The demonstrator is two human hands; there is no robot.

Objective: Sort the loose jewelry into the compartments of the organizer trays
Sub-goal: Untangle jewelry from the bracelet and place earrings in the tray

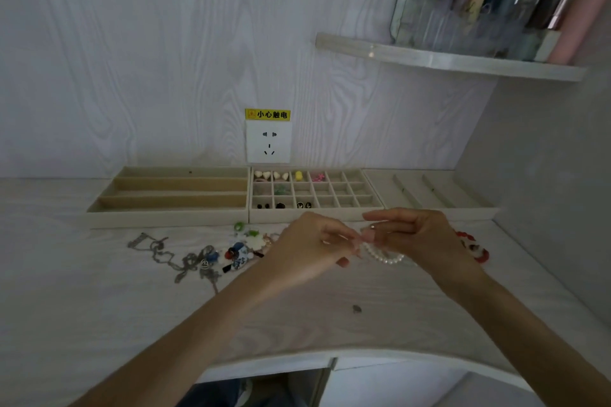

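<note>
Both hands hold a white pearl bracelet just above the desk, in front of the grid tray. My left hand pinches its left end, my right hand pinches the upper part; the loop hangs between them. Three beige organizer trays stand against the wall: a long-slot tray on the left, a grid tray in the middle with several small earrings and beads in its left cells, and a tray with slanted dividers on the right. Loose silver chains and colourful pieces lie left of my hands.
A red bead bracelet lies on the desk right of my right hand. A small dark piece rests near the desk's curved front edge. A wall socket sits above the trays; a shelf with bottles hangs at upper right.
</note>
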